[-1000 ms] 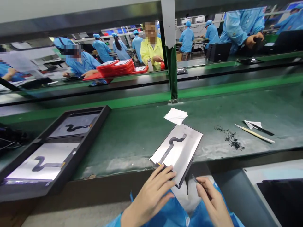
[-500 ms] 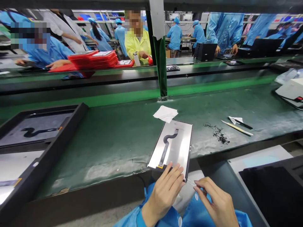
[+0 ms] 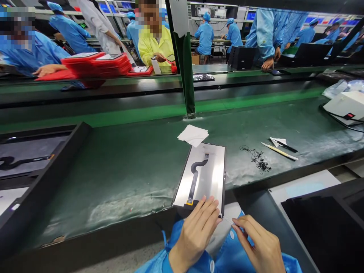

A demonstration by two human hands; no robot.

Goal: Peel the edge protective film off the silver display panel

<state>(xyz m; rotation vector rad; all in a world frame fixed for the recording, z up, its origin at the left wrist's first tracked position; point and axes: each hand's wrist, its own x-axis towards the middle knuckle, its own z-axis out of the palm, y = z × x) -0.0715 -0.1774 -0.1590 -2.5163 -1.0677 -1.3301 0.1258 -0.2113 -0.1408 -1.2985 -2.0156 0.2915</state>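
A display panel [image 3: 212, 170] with a silvery back and a curved black flex cable [image 3: 194, 176] lies on the green bench, its near end jutting past the front edge. My left hand [image 3: 196, 231] rests flat on that near end, fingers stretched out and thumb by the right corner. Just right of this corner, my right hand [image 3: 256, 239] pinches a thin pale sliver [image 3: 228, 220] between thumb and fingertips; its exact kind is too small to make out. White wipes [image 3: 193, 134] lie at the panel's far end.
Right of the panel are black scraps [image 3: 260, 161], a pale-handled blade [image 3: 280, 151] and a black tool [image 3: 287, 146] on a white scrap. A black tray [image 3: 61, 178] with panels stands left, a white box [image 3: 345, 108] far right. Co-workers stand across the bench behind a green post [image 3: 187, 76].
The camera view has turned slightly, so the bench and panel appear shifted left. Both hands keep nearly the same pose. Across the bench, a co-worker's hands have come closer together.
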